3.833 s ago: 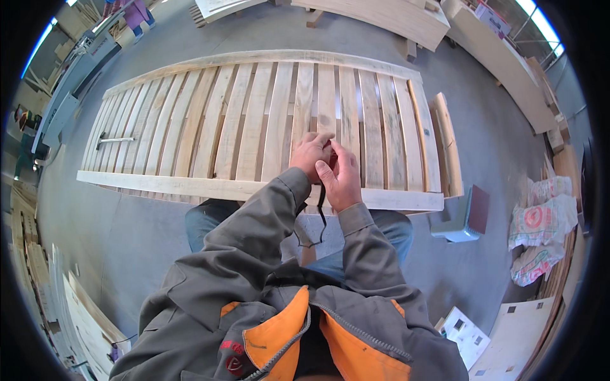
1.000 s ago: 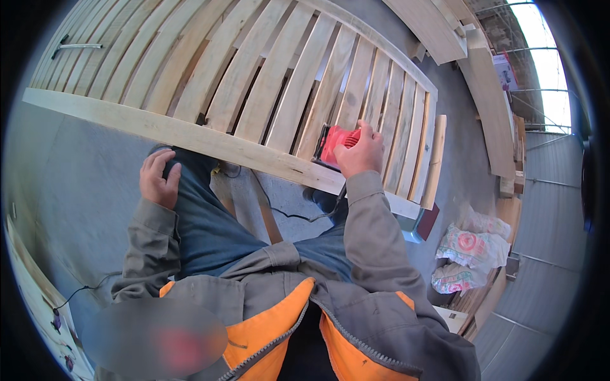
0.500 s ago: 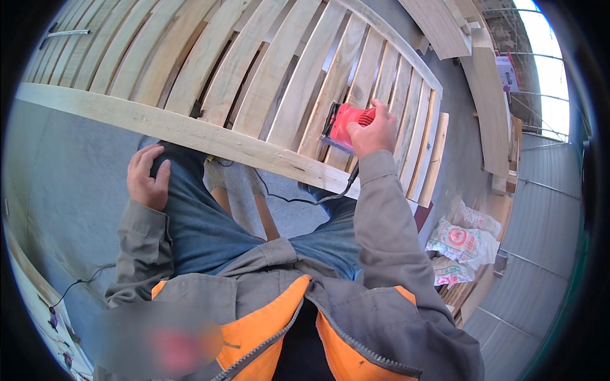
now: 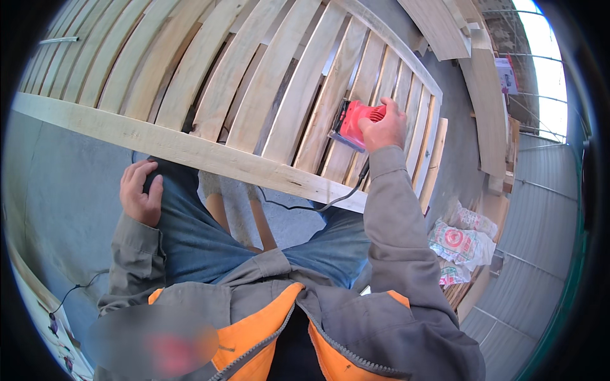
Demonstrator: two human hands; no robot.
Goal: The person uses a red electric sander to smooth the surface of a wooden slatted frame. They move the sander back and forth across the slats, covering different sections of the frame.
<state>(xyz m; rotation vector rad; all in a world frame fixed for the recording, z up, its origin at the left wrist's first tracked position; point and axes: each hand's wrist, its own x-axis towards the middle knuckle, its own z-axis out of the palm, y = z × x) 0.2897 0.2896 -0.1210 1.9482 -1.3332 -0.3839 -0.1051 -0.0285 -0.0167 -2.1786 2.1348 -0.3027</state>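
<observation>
My right hand (image 4: pixel 385 127) is wrapped round a red electric sander (image 4: pixel 351 122), whose base rests on the wooden slats near the right end of a slatted wooden frame (image 4: pixel 190 147). A black cord (image 4: pixel 343 198) runs from the sander, over the frame's near rail and down towards my legs. My left hand (image 4: pixel 141 192) lies on my left knee, fingers apart, with nothing in it. The slats lie side by side with gaps between them. Most of the sander's underside is hidden.
A thin pale strip (image 4: pixel 58 40) lies across the slats at far left. Long boards (image 4: pixel 486 108) are stacked on the right, with a small box (image 4: pixel 507 75) beside them. White printed sacks (image 4: pixel 462 241) lie on wood at lower right. Another cord (image 4: pixel 79 286) trails at left.
My right hand and the sander have shifted slightly to the right. In the picture, the frame's left part sits a little lower. My left hand stays on the knee.
</observation>
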